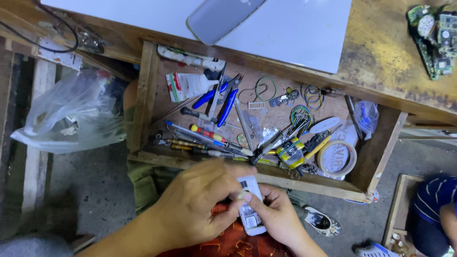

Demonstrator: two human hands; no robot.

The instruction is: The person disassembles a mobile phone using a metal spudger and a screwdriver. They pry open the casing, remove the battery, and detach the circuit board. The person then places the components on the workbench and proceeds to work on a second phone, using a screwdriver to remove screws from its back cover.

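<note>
Small white phone [250,207] held open-backed in both hands, above the lap

Its rear cover looks already off, insides exposed; reassembly seems left. Left hand [197,204] pinches its top, right hand [277,216] is clamped beneath it, just below the open wooden drawer [143,100] of screwdrivers [209,135] and blue-handled pliers [223,97].

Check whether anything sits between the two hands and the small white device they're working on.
Nothing visible does. The left hand and right hand both touch the small white device directly, holding it below the open wooden drawer of tools.
</note>
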